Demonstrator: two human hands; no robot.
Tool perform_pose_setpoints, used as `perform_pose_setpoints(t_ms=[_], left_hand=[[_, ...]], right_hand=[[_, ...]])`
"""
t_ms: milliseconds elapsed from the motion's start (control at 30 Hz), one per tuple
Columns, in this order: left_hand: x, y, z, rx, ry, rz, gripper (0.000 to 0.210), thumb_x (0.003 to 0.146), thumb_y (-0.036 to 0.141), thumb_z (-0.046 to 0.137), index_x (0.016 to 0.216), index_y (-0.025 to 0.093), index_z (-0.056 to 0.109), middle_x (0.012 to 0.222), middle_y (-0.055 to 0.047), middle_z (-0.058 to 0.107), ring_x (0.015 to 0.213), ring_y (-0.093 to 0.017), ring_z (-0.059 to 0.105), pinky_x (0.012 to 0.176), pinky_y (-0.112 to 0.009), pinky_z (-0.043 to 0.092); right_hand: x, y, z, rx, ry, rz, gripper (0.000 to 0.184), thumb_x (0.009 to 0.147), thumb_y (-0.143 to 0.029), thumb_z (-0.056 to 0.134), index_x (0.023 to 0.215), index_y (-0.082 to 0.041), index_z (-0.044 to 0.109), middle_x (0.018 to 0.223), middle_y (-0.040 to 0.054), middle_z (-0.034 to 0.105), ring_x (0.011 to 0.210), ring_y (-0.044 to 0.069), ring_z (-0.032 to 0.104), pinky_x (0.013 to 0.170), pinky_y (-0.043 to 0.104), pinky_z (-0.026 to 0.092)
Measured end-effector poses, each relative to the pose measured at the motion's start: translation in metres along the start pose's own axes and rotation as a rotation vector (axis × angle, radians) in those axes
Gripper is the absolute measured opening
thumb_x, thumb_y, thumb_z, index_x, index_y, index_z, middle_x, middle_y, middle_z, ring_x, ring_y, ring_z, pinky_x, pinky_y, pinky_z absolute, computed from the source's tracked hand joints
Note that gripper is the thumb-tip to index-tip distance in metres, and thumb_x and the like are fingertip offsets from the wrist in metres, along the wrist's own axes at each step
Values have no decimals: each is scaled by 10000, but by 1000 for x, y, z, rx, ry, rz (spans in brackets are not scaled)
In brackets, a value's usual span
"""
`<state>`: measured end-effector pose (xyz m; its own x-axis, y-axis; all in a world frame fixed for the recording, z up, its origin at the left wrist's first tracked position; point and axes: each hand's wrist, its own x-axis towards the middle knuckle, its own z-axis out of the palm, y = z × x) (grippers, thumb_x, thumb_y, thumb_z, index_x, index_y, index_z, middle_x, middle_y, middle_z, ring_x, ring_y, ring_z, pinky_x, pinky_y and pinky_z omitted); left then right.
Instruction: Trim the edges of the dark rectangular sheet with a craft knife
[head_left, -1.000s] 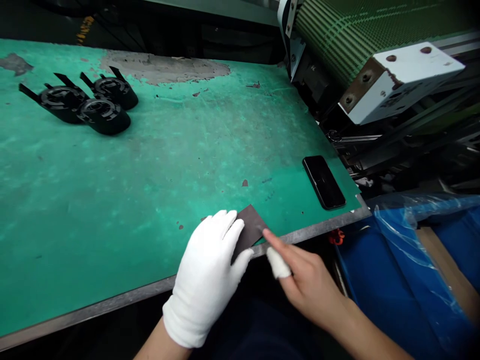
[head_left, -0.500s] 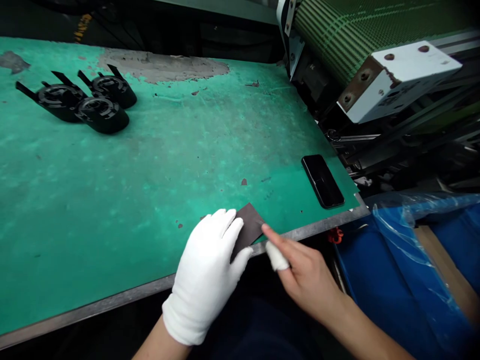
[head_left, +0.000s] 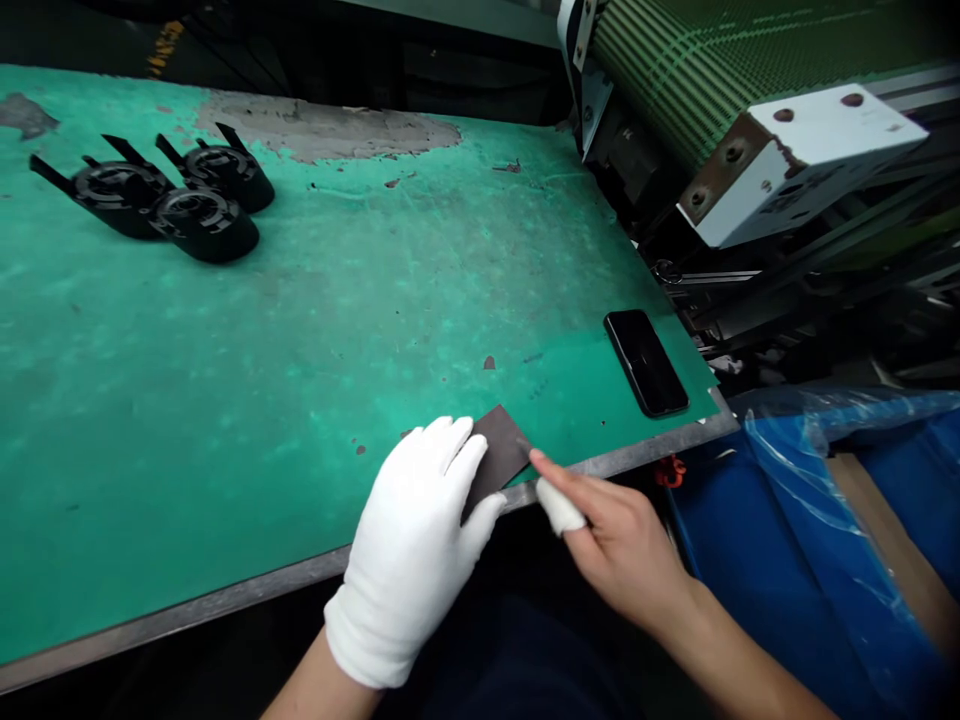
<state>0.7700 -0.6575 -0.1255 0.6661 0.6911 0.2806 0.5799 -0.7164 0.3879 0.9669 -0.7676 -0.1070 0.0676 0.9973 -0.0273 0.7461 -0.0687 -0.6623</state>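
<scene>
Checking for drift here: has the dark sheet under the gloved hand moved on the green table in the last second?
No. The dark sheet keeps its spot at the table edge, same gap to the phone.

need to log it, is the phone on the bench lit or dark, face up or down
Dark. The phone lies flat near the right edge of the green bench, apart from both hands; its upper face is plain glossy black. Which face is up: cannot tell.

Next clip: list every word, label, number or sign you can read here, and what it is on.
No text can be read.
Yellow marking on the dark frame behind the table: blurred, unreadable.
Phone on the green table: screen dark, nothing shown.
Dark sheet under the gloved left hand and touched by the right hand: blank.
White bracket by the conveyor: only bolt heads, no lettering.
</scene>
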Motion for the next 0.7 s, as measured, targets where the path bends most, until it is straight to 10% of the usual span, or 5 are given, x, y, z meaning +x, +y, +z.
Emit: perform_pose_setpoints(t_ms=[700], left_hand=[[-1, 0, -1, 9, -6, 3, 445, 927, 332, 652, 1325, 154, 564, 1465, -129, 555, 1356, -327, 513, 1184, -540, 411]], right_hand=[[-1, 2, 1, -54, 55, -16, 478, 987, -128, 448, 1448, -167, 567, 1021, 106, 739, 877, 225, 713, 811, 365, 595]])
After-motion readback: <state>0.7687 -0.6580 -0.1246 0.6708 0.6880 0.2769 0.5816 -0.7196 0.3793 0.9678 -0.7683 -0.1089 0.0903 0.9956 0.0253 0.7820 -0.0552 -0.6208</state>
